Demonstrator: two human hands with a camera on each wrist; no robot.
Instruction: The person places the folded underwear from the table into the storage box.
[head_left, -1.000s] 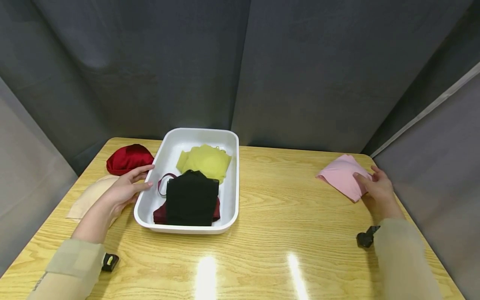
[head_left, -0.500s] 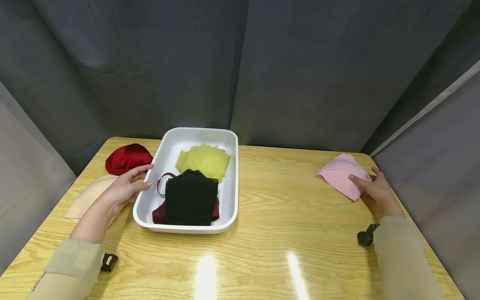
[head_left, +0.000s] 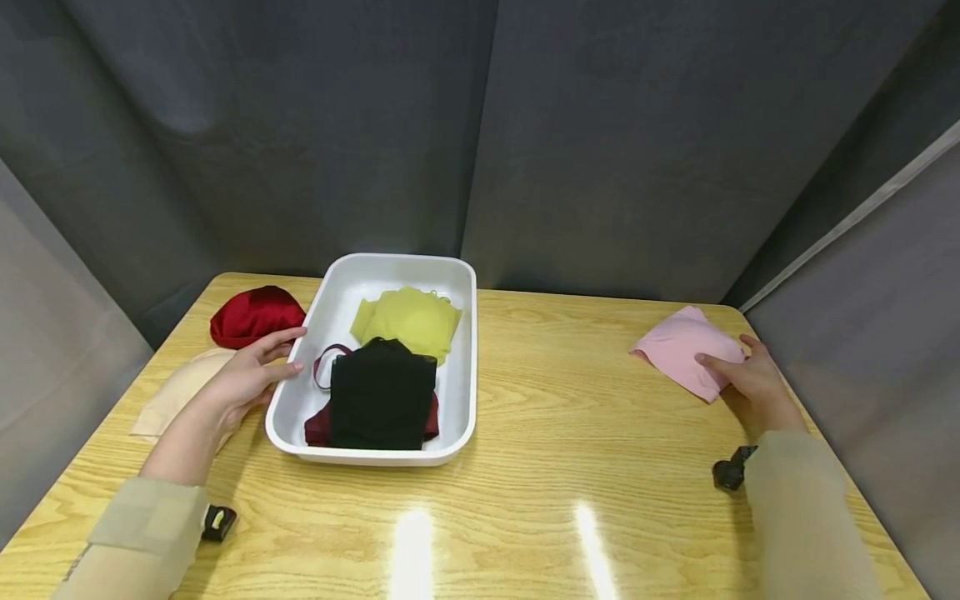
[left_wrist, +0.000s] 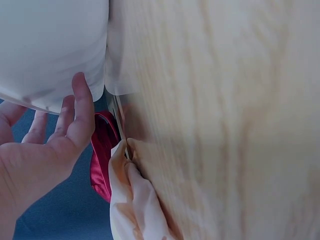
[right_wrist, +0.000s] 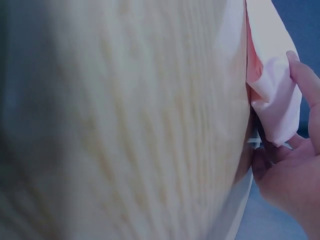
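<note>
My left hand (head_left: 243,379) touches the left side of a white plastic tray (head_left: 375,457), its fingers spread and fairly straight. In the left wrist view several fingers lie against the tray's outer wall (left_wrist: 45,45). On the far right of the table, my right hand (head_left: 756,379) holds a folded pink bra (head_left: 686,354) by its near right corner. The thumb lies on top of the pink cloth (right_wrist: 280,100) in the right wrist view, with other fingers low by its edge. Inside the tray are a yellow bra (head_left: 412,323), a folded black garment (head_left: 384,400) and a burgundy one (head_left: 318,429) beneath it.
A shiny red folded bra (head_left: 257,317) lies left of the tray. Nearer, a beige folded garment (head_left: 180,392) is partly covered by my left forearm. The wooden table (head_left: 555,433) ends at dark grey curtains (head_left: 600,150) behind and on both sides.
My right thumb has slid slightly further left over the pink bra. The left hand and the tray look the same.
</note>
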